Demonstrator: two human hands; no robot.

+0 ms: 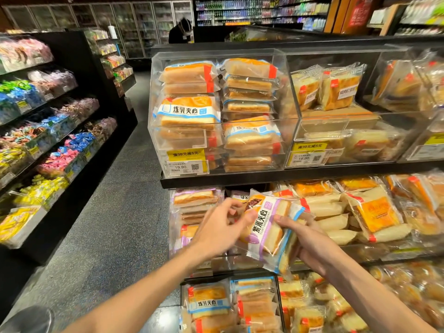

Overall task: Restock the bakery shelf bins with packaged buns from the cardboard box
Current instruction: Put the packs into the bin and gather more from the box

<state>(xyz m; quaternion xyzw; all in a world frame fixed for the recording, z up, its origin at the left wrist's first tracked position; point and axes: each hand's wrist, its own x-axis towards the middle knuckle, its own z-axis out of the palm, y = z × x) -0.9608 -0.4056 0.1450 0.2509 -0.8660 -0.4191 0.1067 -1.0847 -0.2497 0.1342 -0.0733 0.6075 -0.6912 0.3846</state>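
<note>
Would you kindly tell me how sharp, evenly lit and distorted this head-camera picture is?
Head view: the held bun pack and top-shelf price label are sharp; the left hand is slightly motion-smeared; packs at lower right blur out; the clear bin front carries soft glare; the candy shelves bow from wide-angle distortion.

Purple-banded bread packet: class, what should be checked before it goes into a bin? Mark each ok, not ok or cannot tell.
1. Right hand grips purple-banded packet: ok.
2. Left hand pinches its edge: ok.
3. Matching purple-banded bin straight ahead: ok.
4. Room in that bin: cannot tell, hands hide it.
5. Only one flavour held: not ok, blue-banded packet lies underneath.
6. Cardboard box nearby: cannot tell.
</note>
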